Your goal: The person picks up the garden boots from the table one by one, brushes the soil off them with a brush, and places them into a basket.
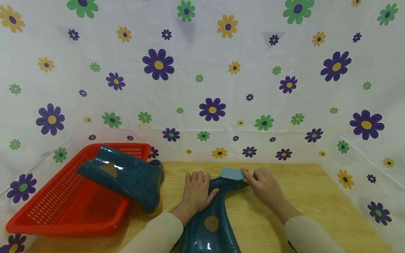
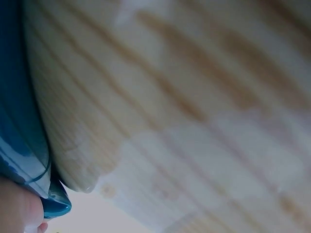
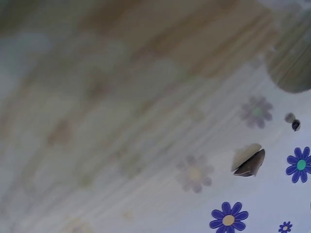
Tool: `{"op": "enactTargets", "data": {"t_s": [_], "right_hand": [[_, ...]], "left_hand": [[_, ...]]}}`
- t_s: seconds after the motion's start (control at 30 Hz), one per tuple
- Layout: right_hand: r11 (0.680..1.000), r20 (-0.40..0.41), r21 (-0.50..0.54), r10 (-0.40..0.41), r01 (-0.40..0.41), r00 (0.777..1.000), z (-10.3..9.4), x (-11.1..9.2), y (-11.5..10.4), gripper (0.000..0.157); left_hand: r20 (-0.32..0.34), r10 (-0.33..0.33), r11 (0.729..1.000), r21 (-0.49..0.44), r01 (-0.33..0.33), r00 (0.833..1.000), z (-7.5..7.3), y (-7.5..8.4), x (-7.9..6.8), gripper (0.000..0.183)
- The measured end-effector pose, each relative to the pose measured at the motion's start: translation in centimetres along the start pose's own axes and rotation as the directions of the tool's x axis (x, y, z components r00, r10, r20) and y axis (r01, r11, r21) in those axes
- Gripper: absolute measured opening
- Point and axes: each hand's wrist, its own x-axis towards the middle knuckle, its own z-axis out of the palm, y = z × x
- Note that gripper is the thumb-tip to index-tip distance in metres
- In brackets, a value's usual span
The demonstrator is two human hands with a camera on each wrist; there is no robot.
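Note:
A glossy dark teal rain boot (image 1: 205, 242) with a brown patch lies on the table, its shaft toward me and its foot turned right. My left hand (image 1: 197, 191) rests on it near the heel, fingers straight and thumb reaching across. In the left wrist view, part of that hand (image 2: 19, 208) shows beside the teal boot (image 2: 19, 97). With my right hand (image 1: 264, 184) I pinch the right end of a light blue flat piece (image 1: 232, 173), which lies along the sole side of the boot's foot. What kind of tool it is, I cannot tell.
A red plastic basket (image 1: 120, 219) with slotted sides stands on the left. A second teal boot (image 1: 136, 175), with an orange-tan sole, leans over its right rim. The pale wooden table (image 1: 316, 211) ends at a white flower-print cloth (image 1: 202, 91) behind and at the sides.

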Motion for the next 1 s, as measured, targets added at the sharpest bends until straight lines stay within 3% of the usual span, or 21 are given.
{"op": "enactTargets", "data": {"t_s": [0.2,0.5,0.77,1.0], "right_hand": [[1.0,0.01,0.001,0.017,-0.017,1.0,-0.8,0.1,0.2,0.046],[1.0,-0.066,0.014,0.024,-0.024,0.998,-1.4,-0.3,0.9,0.044],[0.998,-0.019,0.041,0.045,-0.044,0.999,-0.6,-0.6,0.2,0.043],[0.998,0.024,0.038,0.039,-0.04,0.999,-1.7,-1.6,1.7,0.044]], "left_hand": [[-0.003,0.003,1.0,-0.009,-0.004,1.0,0.1,0.1,0.0,0.061],[0.015,0.0,1.0,0.005,0.0,1.0,0.0,-0.3,0.1,0.061],[0.002,0.005,1.0,-0.019,-0.005,1.0,0.1,0.0,-0.3,0.06],[0.002,0.006,1.0,0.001,-0.006,1.0,-0.1,0.0,-0.1,0.059]]}}
